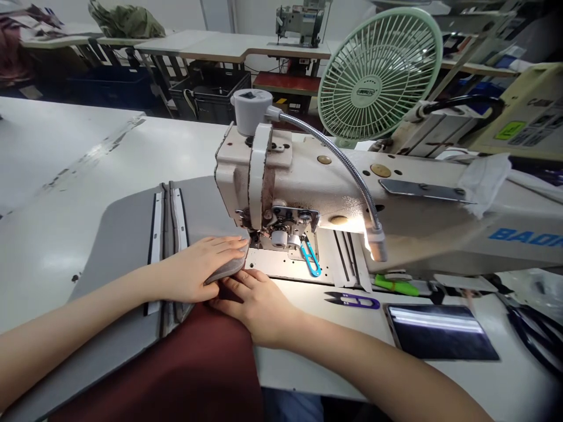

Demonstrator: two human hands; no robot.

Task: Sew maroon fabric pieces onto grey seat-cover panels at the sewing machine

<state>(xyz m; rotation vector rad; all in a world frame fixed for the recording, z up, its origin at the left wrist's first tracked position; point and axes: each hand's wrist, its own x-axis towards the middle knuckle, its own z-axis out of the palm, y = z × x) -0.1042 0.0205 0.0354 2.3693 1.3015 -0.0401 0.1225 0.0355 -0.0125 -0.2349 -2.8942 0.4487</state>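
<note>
Grey padded fabric (118,234) with two white strips lies on the table left of the sewing machine (308,176), its right corner at the needle area. On that corner rests my left hand (193,269), fingers stretched toward the presser foot and thumb at the edge, closed on the fabric. Dark red fabric (202,363) hangs below the grey piece toward my body. My right hand (259,305) is beside the left one, its fingertips at the lower edge of the corner where grey and red fabric meet. Part of its thumb and fingers is hidden at the fabric.
Blue snips (313,261) lie on the machine bed, purple snips (354,300) in front of it. A phone (442,332), a green-handled tool (398,285) and dark scissors (534,334) are on the right. A green fan (380,76) stands behind the machine.
</note>
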